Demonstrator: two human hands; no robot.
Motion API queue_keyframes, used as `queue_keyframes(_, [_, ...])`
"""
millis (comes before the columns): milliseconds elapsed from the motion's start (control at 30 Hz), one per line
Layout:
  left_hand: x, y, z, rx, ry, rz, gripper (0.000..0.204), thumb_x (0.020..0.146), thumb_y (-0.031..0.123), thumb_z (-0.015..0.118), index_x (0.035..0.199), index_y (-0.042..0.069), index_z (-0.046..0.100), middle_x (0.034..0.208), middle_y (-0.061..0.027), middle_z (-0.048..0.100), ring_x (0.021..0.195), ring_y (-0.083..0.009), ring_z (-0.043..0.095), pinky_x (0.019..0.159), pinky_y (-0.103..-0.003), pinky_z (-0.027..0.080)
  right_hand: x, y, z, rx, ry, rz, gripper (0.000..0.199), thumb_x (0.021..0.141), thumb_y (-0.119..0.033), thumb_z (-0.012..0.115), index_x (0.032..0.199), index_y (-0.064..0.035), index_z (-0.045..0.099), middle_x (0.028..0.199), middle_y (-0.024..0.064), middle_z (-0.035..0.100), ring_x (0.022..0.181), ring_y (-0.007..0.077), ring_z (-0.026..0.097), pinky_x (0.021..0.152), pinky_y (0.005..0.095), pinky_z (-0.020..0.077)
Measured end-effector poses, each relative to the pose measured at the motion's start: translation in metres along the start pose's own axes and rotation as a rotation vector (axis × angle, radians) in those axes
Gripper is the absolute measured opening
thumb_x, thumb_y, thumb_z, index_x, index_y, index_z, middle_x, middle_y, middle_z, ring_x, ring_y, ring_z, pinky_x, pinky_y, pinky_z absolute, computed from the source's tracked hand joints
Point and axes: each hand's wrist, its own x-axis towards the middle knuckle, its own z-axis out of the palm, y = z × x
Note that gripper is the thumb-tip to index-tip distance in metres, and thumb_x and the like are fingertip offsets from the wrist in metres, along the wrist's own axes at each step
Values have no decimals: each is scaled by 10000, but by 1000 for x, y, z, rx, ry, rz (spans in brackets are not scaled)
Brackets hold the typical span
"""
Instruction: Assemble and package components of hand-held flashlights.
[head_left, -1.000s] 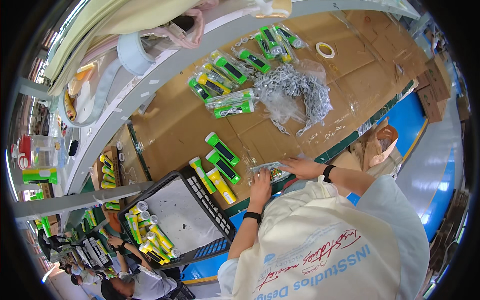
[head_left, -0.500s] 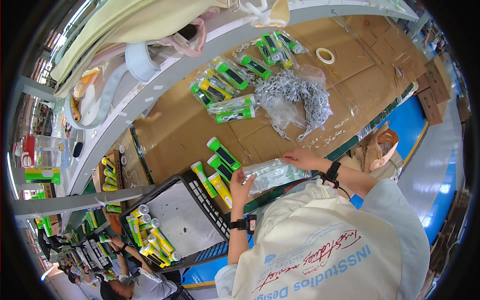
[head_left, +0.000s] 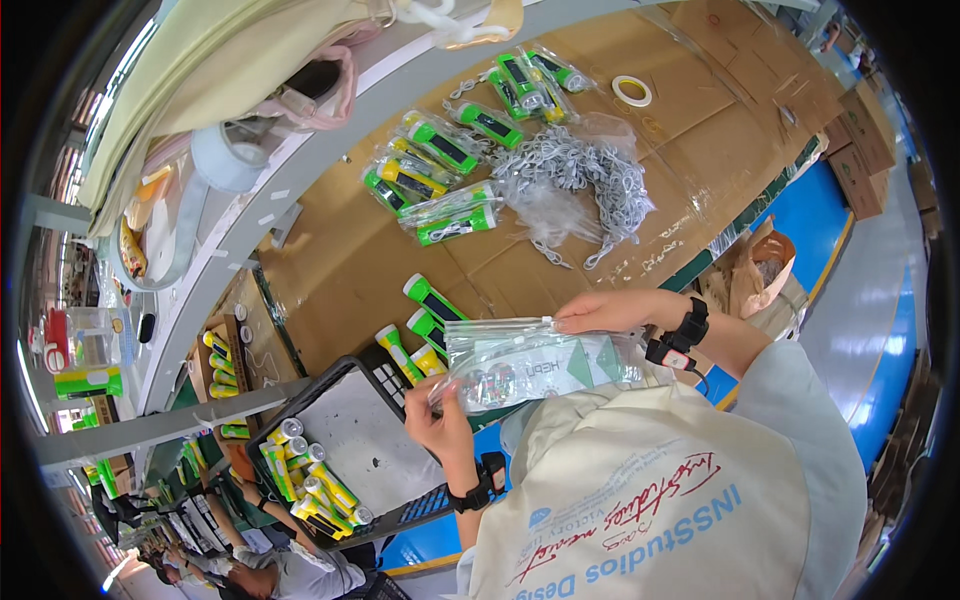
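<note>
I hold a clear zip bag (head_left: pixel 530 362) stretched between both hands over the near edge of the cardboard-covered table (head_left: pixel 330 270). My left hand (head_left: pixel 440 412) pinches its lower left corner. My right hand (head_left: pixel 598 312) grips its top edge at the right. Inside the bag I see a folded paper with a green mark. Three loose green and yellow flashlights (head_left: pixel 420 325) lie just beyond the bag. Each wrist wears a black band.
A black crate (head_left: pixel 345 460) left of my left hand holds several flashlights. Bagged flashlights (head_left: pixel 440 180) and a heap of grey cords (head_left: pixel 575 185) lie farther back. A tape roll (head_left: pixel 632 91) sits at the far right. Other people work at lower left.
Both hands have lifted the bag off the table toward me and spread it wider. My left hand moved down and left, my right hand to the right.
</note>
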Motion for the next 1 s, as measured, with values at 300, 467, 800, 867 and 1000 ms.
queue_keyframes(300, [-7,34,-9,115,127,342,104,843,51,597,822,32,498,791,-78,560,723,-172,548,659,-288,447,-7,-10,20,-31,188,-18,395,985,-316,433,1092,38,570,892,26,605,847,92,532,747,281,450])
queue_keyframes(467, [10,40,-30,-305,68,-23,97,894,95,553,864,18,503,769,-18,520,710,-81,510,660,-233,431,-19,-1,10,-16,268,-4,365,982,-289,452,1080,43,567,884,15,593,827,73,488,737,265,436])
queue_keyframes(800, [7,31,16,-331,-196,0,160,862,16,603,993,2,514,975,-120,615,877,-159,605,798,-266,480,-13,-39,37,-208,90,-289,243,994,-192,409,1002,37,491,826,54,537,793,101,458,716,297,418])
queue_keyframes(867, [10,28,10,-234,-218,23,143,859,7,601,976,-1,519,964,-131,622,865,-162,604,782,-268,484,-17,-47,40,-193,145,-320,240,994,-186,402,1008,39,486,838,61,549,795,107,466,716,303,420])
queue_keyframes(1000, [10,20,4,-182,-155,3,128,848,-10,606,951,-10,529,935,-120,617,828,-147,591,755,-262,486,-24,-68,44,-246,122,-212,275,981,-224,446,1021,33,537,830,76,596,749,116,502,674,315,433])
